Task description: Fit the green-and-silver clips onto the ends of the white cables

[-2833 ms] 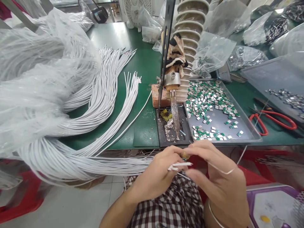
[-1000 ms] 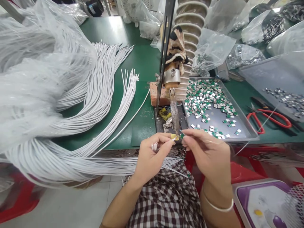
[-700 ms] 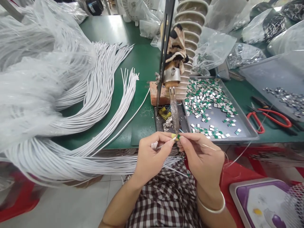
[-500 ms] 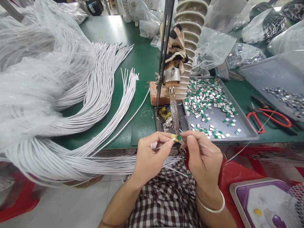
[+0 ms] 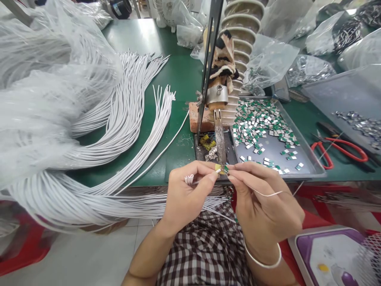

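Observation:
My left hand (image 5: pixel 187 190) is closed on white wires (image 5: pixel 189 179), and one wire end shows between thumb and yellow-covered index fingertip. Facing it, my right hand (image 5: pixel 264 198) pinches a small green board (image 5: pixel 226 169), with a thin solder wire (image 5: pixel 269 195) running across its fingers. Both sets of fingertips are close together at the tip of a soldering iron (image 5: pixel 219 139), which is clamped upright above a dark tray (image 5: pixel 200 155) with yellow sponge and solder scraps. What exactly touches the iron's tip is too small to tell.
White wire bundles (image 5: pixel 125 107) and plastic film cover the left. A metal tray (image 5: pixel 320 171) of small green boards lies right of the iron, then red-handled pliers (image 5: pixel 349 149). A brick (image 5: pixel 195 118) and a ribbed hose (image 5: pixel 241 39) stand behind the iron.
My right hand has turned and spread rightward, its thumb now lower beside the board. The board has tilted and shows less of its face. My left hand has shifted slightly left.

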